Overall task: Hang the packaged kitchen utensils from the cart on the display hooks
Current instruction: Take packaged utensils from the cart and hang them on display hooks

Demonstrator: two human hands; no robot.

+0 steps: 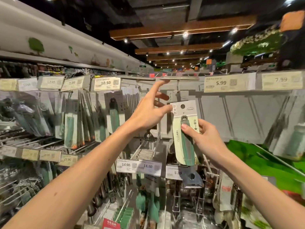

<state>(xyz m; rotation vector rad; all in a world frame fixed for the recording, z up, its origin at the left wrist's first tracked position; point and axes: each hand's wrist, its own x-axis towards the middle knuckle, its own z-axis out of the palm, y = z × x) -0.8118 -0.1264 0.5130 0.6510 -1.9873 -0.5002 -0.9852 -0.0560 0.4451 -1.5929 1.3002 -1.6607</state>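
The pack (186, 146) is a pale card with a green-handled tool fixed on it. It is held up in the middle of the rack, just below the top row, and its round hole (182, 106) is not on a hook yet. The right hand (208, 138) grips the pack around its middle, with the thumb pressed on the front. The left hand (146, 113) is open. Its thumb tip touches the card's top left corner, and its first finger pushes up a flat tag holder (179, 78) above. The hook itself is hard to see behind the hand and the card. I think the hole could miss the hook's tip, because the hole is small and the card leans a little. If the finger slips, the tag holder could drop and block the way. The card could also bend or slide, since only one corner is steadied at the top. Just behind it hangs another pack of the same kind (177, 95). To the left, hooks hold many packs (113, 113) under a 10.50 tag (105, 82). To the right is a 5.99 tag (221, 82). Lower and nearer, hooks hold green tools (153, 207). I cannot see any box or bin clearly, and the cart is not in view.
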